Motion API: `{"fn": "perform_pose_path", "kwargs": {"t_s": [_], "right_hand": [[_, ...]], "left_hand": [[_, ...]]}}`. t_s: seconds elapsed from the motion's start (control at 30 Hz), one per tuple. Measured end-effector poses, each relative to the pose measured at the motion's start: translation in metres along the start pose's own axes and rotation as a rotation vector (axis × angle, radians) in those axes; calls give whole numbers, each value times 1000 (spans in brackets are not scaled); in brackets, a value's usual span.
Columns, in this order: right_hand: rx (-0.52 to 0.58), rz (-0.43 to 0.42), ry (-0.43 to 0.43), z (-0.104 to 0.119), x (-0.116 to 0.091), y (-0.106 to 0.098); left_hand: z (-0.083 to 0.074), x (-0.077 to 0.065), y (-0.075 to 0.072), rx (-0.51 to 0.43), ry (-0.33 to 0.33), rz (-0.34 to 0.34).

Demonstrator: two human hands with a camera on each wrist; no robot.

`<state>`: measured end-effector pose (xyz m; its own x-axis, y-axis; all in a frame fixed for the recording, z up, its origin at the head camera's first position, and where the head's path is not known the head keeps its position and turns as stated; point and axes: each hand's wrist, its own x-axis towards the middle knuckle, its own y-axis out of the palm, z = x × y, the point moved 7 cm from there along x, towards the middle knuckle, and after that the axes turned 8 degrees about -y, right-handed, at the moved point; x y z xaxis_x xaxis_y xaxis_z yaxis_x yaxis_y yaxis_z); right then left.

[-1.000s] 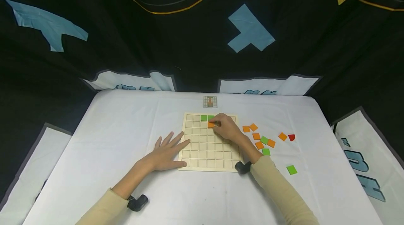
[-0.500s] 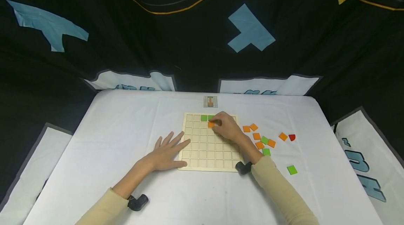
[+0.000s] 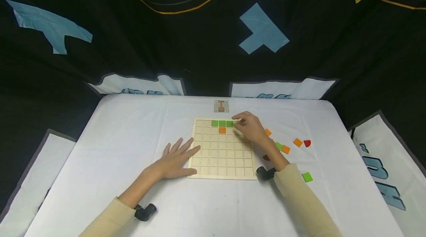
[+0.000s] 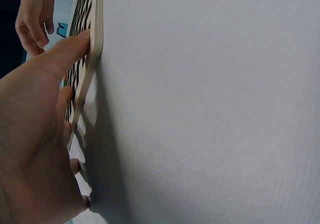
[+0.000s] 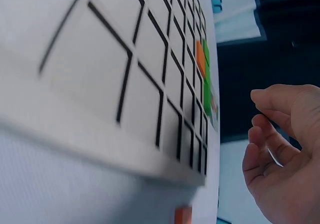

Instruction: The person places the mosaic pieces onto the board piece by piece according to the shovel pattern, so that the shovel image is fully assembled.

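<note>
A pale wooden grid board (image 3: 217, 162) lies flat on a white-covered worktop (image 3: 213, 207). A person's left hand (image 3: 176, 161) rests at the board's left edge, fingers spread and straight, the thumb and nearest fingertips on its rim, gripping nothing.

The right hand (image 3: 249, 126) is raised over the board's far right corner. Its fingers are loosely bent, with a gap between thumb and forefinger, and it has hold of nothing that shows.

Three green tiles (image 3: 222, 123) sit side by side in the board's farthest row, the rightmost just beside the right hand's fingertips. One orange tile (image 3: 222, 130) sits in the next row, directly on the near side of the middle green.

Just beyond the board's far edge lies a small patterned card (image 3: 221, 106). To the board's right are loose pieces: several orange tiles (image 3: 297, 142), some partly hidden by the right forearm; a green tile (image 3: 307, 177) well apart from the board; and a red piece (image 3: 307, 143) with a curved edge. Close to the board's right edge, a dark red piece (image 3: 266, 158) shows partly beside the forearm.
</note>
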<state>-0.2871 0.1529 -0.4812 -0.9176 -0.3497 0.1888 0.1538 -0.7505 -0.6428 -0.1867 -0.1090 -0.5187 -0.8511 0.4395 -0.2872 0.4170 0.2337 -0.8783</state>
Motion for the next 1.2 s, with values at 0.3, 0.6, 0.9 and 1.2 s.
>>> {"fn": "perform_pose_path", "kwargs": {"t_s": [0.3,0.6,0.9,1.2], "right_hand": [[-83,-56,79,-23,-13,-38],[-86,-89,210,-50,-41,-72],[-156,-53,284,-82,-63,-78],[-165,-30,319,-94,-71,-71]], "left_hand": [[1,1,1,6,-8,3],[-1,0,-1,6,-5,4],[-1,0,0,6,-5,6],[-1,1,0,1,-5,0]]}}
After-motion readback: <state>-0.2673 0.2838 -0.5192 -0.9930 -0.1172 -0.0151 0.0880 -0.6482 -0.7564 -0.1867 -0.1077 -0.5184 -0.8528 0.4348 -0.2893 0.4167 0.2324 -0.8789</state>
